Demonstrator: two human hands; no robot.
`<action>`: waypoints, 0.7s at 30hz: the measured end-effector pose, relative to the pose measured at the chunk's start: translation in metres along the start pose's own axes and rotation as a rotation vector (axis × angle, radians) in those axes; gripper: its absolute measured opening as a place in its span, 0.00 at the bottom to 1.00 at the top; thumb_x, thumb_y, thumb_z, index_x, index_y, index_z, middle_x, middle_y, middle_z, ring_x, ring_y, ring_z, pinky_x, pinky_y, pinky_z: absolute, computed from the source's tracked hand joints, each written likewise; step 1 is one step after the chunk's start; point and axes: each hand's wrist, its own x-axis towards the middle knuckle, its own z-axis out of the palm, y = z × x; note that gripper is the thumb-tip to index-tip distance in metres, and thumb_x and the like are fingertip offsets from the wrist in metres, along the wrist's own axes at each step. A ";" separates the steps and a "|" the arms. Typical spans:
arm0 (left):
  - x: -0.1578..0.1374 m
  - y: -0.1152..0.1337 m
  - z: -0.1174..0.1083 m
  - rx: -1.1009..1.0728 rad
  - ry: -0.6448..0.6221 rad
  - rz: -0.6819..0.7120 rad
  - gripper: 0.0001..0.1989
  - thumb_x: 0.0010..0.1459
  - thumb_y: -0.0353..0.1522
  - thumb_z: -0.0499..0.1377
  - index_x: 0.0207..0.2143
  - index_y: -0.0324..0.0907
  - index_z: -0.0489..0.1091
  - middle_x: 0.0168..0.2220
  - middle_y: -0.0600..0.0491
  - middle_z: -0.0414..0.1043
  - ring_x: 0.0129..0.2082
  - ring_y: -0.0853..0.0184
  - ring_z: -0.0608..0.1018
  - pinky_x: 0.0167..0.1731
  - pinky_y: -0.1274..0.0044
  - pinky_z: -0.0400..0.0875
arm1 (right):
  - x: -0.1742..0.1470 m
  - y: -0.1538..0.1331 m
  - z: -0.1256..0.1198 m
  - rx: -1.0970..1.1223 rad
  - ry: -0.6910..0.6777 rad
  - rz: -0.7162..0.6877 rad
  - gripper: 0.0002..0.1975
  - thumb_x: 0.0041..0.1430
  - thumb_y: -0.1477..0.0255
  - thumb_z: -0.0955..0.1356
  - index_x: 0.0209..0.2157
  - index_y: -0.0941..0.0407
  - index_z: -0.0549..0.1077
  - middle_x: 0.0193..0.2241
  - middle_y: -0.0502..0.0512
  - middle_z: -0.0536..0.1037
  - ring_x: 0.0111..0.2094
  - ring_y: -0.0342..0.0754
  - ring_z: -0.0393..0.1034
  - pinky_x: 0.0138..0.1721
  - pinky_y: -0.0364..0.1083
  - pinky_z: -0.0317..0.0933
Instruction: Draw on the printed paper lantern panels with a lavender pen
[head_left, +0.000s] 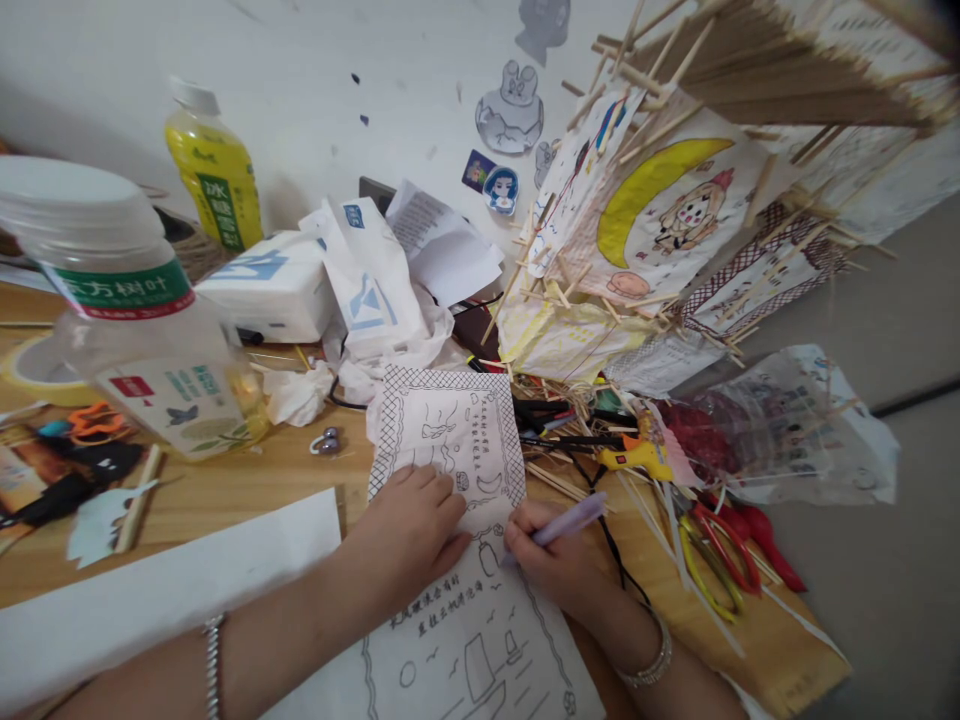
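Observation:
A long sheet of paper (450, 600) with black line drawings, rows of handwritten characters and a cross-hatched border lies on the wooden table. My left hand (420, 525) rests flat on its upper part, fingers slightly bent and holding nothing. In my right hand (551, 555) is a light purple pen (574, 518), gripped between thumb and fingers and slanting up to the right. Its tip is hidden by the fingers, close to a small bottle-like outline drawn near the sheet's right side. A blank white sheet (172, 600) lies under my left forearm.
A large bottle (169, 375) and a yellow drink bottle (214, 165) stand at left, near tissue packs (367, 285). A stick-and-paper lantern structure (660, 210) rises at right. Below it are a yellow glue gun (637, 458), scissors (712, 565) and a plastic bag (810, 430).

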 end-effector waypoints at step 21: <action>0.000 0.000 -0.001 0.002 -0.009 -0.005 0.06 0.56 0.31 0.59 0.26 0.41 0.67 0.30 0.50 0.70 0.35 0.57 0.72 0.37 0.65 0.66 | 0.001 -0.006 -0.003 -0.016 -0.060 -0.016 0.14 0.53 0.71 0.61 0.17 0.53 0.53 0.16 0.45 0.58 0.21 0.42 0.56 0.22 0.41 0.53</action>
